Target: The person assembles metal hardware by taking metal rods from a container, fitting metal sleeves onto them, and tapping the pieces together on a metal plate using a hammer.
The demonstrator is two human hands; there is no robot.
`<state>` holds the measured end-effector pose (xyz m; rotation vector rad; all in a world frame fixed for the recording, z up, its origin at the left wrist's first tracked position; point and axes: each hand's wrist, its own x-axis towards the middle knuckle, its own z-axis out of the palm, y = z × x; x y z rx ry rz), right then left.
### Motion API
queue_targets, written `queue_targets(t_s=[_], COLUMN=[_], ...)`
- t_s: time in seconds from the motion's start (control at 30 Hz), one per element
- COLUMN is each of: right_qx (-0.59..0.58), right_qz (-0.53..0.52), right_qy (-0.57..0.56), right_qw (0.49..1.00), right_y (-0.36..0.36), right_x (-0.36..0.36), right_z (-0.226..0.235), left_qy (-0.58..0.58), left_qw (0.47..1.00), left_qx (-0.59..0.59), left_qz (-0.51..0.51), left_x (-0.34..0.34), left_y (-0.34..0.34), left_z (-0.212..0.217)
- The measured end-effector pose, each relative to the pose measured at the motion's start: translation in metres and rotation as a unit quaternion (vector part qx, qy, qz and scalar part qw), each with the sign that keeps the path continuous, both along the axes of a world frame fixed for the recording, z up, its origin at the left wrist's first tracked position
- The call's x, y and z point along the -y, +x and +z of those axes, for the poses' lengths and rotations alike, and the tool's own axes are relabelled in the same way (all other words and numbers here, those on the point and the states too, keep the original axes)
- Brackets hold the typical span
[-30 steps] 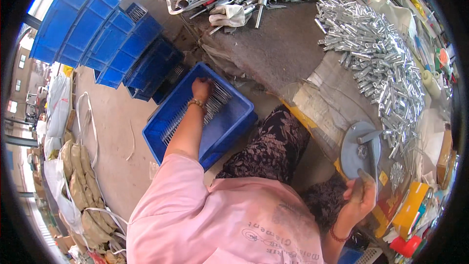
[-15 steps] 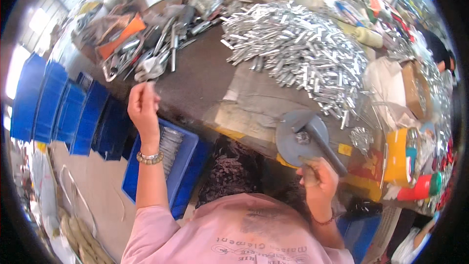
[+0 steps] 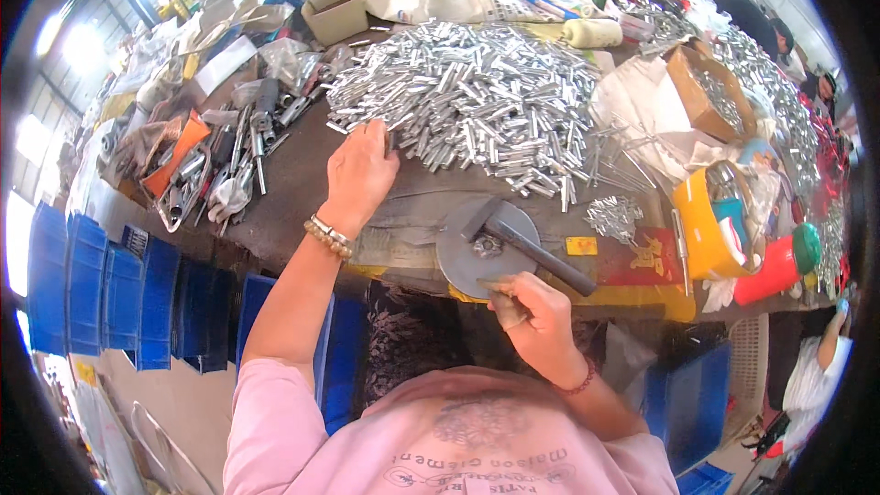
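Observation:
My left hand (image 3: 360,174) reaches over the dark bench and touches the near edge of a big heap of short silver metal tubes (image 3: 477,101), fingers curled among them; whether it holds one is hidden. My right hand (image 3: 541,312) grips the wooden handle of a hammer (image 3: 527,240), whose head rests on a round grey metal disc (image 3: 481,252) at the bench's front edge. A bead bracelet sits on my left wrist.
Pliers and other hand tools (image 3: 215,165) lie at the left. An orange container (image 3: 710,225), a red bottle with a green cap (image 3: 775,266) and a cardboard box (image 3: 710,92) stand at the right. Blue bins (image 3: 101,298) are stacked on the floor at left. Another person (image 3: 816,367) sits at right.
My left hand has risen from the blue bin on the floor, crossed the bench edge and reached the tube heap. My right hand has stayed on the hammer at the disc.

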<state>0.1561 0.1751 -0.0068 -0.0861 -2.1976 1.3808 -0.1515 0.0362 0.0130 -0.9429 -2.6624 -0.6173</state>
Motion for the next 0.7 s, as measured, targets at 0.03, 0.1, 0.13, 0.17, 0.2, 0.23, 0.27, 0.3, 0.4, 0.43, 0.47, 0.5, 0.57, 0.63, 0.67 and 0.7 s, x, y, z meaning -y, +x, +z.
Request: queue_targets(t_s=[0.03, 0.1, 0.13, 0.17, 0.2, 0.23, 0.27, 0.3, 0.4, 0.43, 0.47, 0.5, 0.57, 0.63, 0.67, 0.7], right_qx=[-0.001, -0.005, -0.005, 0.002, 0.011, 0.015, -0.002, -0.018, -0.018, -0.017, 0.004, 0.005, 0.002, -0.007, 0.002, 0.031], right_qz=[-0.005, -0.003, -0.011, -0.007, -0.005, -0.021, -0.017, -0.013, -0.005, 0.012, 0.026, 0.018, 0.046, -0.015, -0.056, -0.091], right_qy=[-0.002, 0.018, 0.017, 0.008, 0.000, 0.000, 0.011, 0.023, 0.023, 0.022, -0.015, -0.014, -0.029, 0.066, 0.109, 0.142], right_qw=[1.000, 1.000, 1.000, 1.000, 1.000, 1.000, 1.000, 0.999, 1.000, 1.000, 1.000, 1.000, 0.999, 0.998, 0.992, 0.985], right_y=[0.001, 0.001, 0.002, 0.003, 0.005, 0.005, 0.005, 0.003, 0.004, 0.005, 0.010, 0.014, 0.024, 0.031, 0.032, 0.030], right_x=[0.000, -0.001, -0.001, -0.002, -0.002, -0.002, -0.001, 0.000, 0.001, 0.001, 0.000, -0.003, -0.013, -0.039, -0.057, -0.078], right_z=[0.001, 0.004, 0.005, 0.007, 0.008, 0.008, 0.006, 0.004, 0.004, 0.004, 0.005, 0.011, 0.029, 0.045, 0.051, 0.056], left_qy=[-0.006, 0.000, -0.003, -0.005, -0.013, -0.025, -0.036, -0.043, -0.035, -0.034, -0.038, -0.042, -0.015, -0.006, -0.004, 0.004], left_qw=[1.000, 1.000, 0.999, 0.999, 0.998, 0.998, 0.997, 0.996, 0.995, 0.994, 0.994, 0.995, 0.996, 0.998, 0.997, 0.997], left_qx=[-0.013, 0.025, 0.027, 0.028, 0.048, 0.047, 0.047, 0.061, 0.074, 0.076, 0.068, 0.060, 0.000, 0.048, 0.049, 0.059], left_qz=[-0.001, -0.018, -0.024, -0.030, -0.025, -0.033, -0.042, -0.045, -0.059, -0.074, -0.072, -0.064, -0.091, -0.051, -0.052, -0.052], left_x=[0.001, 0.008, 0.011, 0.013, 0.016, 0.021, 0.028, 0.035, 0.053, 0.048, 0.043, 0.042, 0.044, 0.041, 0.040, 0.042], left_y=[-0.001, 0.002, 0.007, 0.012, 0.021, 0.027, 0.032, 0.041, 0.059, 0.065, 0.070, 0.073, 0.068, 0.066, 0.065, 0.066], left_z=[0.000, 0.004, 0.005, 0.007, 0.013, 0.016, 0.017, 0.022, 0.024, 0.027, 0.032, 0.034, 0.021, 0.017, 0.016, 0.015])
